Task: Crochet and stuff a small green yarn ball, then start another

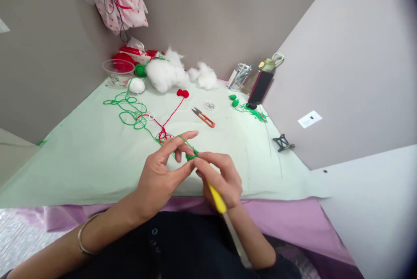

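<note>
My left hand [163, 175] pinches a small green crocheted piece [191, 155] between thumb and fingers, its index finger stretched out with green yarn running over it. My right hand [221, 177] is closed round a crochet hook with a yellow and whitish handle [217, 198]; its fingertips meet the green piece, and the hook's tip is hidden there. From the left hand, green yarn [130, 112] trails in loose loops to the left on the table. A red crocheted piece [183, 93] lies ahead, with red yarn running back towards my hands.
Orange-handled snips [204, 117] lie beside a small round clear case [209, 106]. Behind are white stuffing [166, 70], a white yarn ball [136, 85] and a clear tub [119, 75]. At right stand a phone [261, 87], a pen cup [239, 77], green pieces [235, 103] and a black stand [283, 142].
</note>
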Action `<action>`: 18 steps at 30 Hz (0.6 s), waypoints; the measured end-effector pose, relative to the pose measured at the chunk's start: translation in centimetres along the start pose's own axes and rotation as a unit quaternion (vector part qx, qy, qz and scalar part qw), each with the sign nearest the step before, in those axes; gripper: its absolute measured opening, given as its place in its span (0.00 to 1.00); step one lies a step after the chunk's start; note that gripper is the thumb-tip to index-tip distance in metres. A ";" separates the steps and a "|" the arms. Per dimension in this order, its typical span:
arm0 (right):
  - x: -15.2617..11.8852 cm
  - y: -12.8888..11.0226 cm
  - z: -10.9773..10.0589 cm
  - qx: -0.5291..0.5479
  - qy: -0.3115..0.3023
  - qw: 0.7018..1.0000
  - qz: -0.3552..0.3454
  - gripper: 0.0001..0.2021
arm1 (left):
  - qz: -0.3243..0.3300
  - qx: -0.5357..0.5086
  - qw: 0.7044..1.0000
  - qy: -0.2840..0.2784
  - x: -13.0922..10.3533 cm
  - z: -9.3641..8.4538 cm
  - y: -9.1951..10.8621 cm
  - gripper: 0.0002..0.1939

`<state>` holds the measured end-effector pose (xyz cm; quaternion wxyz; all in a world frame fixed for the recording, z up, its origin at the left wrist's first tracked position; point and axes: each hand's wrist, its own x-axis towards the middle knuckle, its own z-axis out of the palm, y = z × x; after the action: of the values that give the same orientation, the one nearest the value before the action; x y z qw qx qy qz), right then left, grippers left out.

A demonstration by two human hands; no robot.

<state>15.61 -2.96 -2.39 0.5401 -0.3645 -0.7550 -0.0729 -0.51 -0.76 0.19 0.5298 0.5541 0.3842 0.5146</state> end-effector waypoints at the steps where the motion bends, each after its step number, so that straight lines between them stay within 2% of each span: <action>1: -0.2 0.1 0.2 -0.028 0.005 0.999 -0.019 0.21 | -0.039 -0.045 0.998 -0.018 0.1 0.1 0.1 0.28; 3: -0.4 0.3 0.4 -0.025 0.026 0.999 -0.021 0.21 | -0.132 -0.148 0.978 -0.067 0.3 0.1 0.4 0.31; 5: 0.0 0.3 0.2 0.055 0.057 0.996 0.046 0.16 | -0.196 -0.225 0.949 -0.098 0.7 -0.2 0.6 0.29; 6: 0.4 0.3 0.1 0.112 0.075 0.986 0.098 0.14 | -0.210 -0.246 0.940 -0.104 0.9 -0.3 0.7 0.26; 8: 1.2 0.2 -0.2 0.232 0.103 0.947 0.197 0.12 | -0.205 -0.261 0.938 -0.104 1.2 -0.5 0.9 0.23; 10: 1.9 0.1 -0.4 0.312 0.105 0.912 0.243 0.11 | -0.175 -0.244 0.948 -0.105 1.2 -0.6 0.9 0.23; 12: 2.1 -0.1 -0.2 0.314 0.071 0.916 0.239 0.10 | -0.140 -0.208 0.963 -0.104 0.9 -0.4 0.8 0.24; 14: 1.9 -0.2 0.1 0.263 0.043 0.941 0.209 0.11 | -0.107 -0.171 0.976 -0.087 0.6 -0.1 0.6 0.25; 16: 1.4 -0.3 0.5 0.190 0.041 0.968 0.160 0.14 | -0.088 -0.158 0.982 -0.055 0.4 0.2 0.4 0.26; 18: 1.0 -0.3 0.8 0.099 0.051 0.990 0.084 0.18 | -0.102 -0.186 0.976 -0.040 0.5 0.3 0.4 0.26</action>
<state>14.62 -2.31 -1.73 0.6158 -0.3673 -0.6964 0.0299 -0.16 -0.38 0.70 0.6884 0.4232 0.3149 0.4979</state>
